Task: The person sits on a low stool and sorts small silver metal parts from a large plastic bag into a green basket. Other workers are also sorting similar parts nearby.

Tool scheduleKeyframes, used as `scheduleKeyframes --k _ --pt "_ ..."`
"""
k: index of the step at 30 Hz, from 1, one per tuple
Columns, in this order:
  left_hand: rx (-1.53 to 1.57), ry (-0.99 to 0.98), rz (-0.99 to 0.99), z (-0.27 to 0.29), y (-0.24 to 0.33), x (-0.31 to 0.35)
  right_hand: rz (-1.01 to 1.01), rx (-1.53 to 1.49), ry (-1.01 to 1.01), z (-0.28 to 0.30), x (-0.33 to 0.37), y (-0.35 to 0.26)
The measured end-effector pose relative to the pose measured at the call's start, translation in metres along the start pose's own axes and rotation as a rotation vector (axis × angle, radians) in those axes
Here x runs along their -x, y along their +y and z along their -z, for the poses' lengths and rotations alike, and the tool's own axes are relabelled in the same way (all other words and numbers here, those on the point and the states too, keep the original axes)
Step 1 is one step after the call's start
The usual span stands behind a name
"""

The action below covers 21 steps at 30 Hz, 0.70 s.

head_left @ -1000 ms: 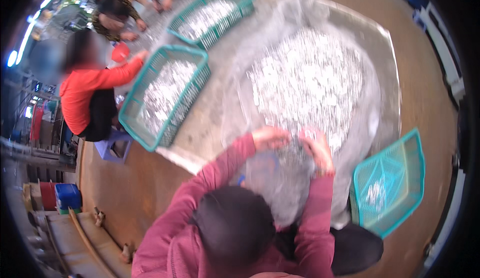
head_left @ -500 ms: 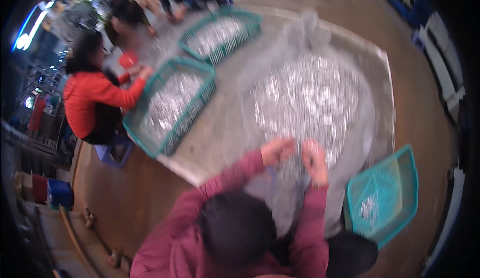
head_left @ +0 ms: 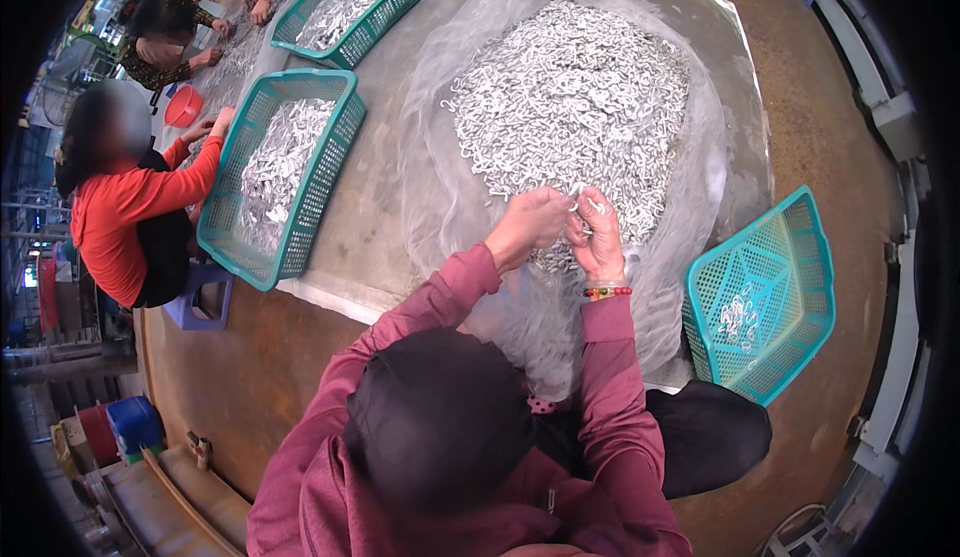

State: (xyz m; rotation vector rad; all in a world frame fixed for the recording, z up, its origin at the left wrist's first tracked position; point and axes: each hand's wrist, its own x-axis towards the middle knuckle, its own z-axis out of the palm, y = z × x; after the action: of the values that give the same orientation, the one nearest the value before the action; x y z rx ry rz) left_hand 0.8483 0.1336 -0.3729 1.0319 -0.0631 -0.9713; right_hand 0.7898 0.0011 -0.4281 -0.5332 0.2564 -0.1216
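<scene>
Close together over the near edge of a heap of small silvery hook-shaped pieces [head_left: 575, 107], both my hands meet fingertip to fingertip. My left hand [head_left: 532, 222] is closed, its fingers pinching at a small piece between the hands. Curled upward, my right hand [head_left: 598, 239] has a few of the silvery pieces in its fingers; a beaded bracelet [head_left: 607, 293] circles that wrist. Beneath the heap lies a sheer whitish net [head_left: 430, 182], its folds reaching down toward my lap. The exact grip of the left fingertips is partly hidden.
At my right stands a green plastic basket [head_left: 812, 287] with a small cluster of pieces. Two fuller baskets [head_left: 335, 172] [head_left: 375, 52] stand at the left. A person in red [head_left: 125, 202] sits on a purple stool [head_left: 200, 302] near a red bowl [head_left: 183, 107]; other people work beyond.
The view has shifted, so the heap and baskets sit higher in the picture, and it is sharper. My hands have come from slightly apart to touching.
</scene>
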Motion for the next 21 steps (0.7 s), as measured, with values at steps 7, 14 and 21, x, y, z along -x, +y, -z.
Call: scheduleKeyframes --k 7,14,21 --pt "0.052 0.046 -0.099 0.024 0.005 -0.003 0.011 0.505 -0.033 -0.015 0.002 -0.022" --pt "-0.633 0.154 -0.473 0.016 -0.002 -0.006 -0.276 0.542 -0.193 -0.020 0.012 -0.047" --pt "-1.045 0.111 -0.797 0.018 0.004 -0.001 -0.378 0.457 -0.057 -0.013 0.014 -0.044"
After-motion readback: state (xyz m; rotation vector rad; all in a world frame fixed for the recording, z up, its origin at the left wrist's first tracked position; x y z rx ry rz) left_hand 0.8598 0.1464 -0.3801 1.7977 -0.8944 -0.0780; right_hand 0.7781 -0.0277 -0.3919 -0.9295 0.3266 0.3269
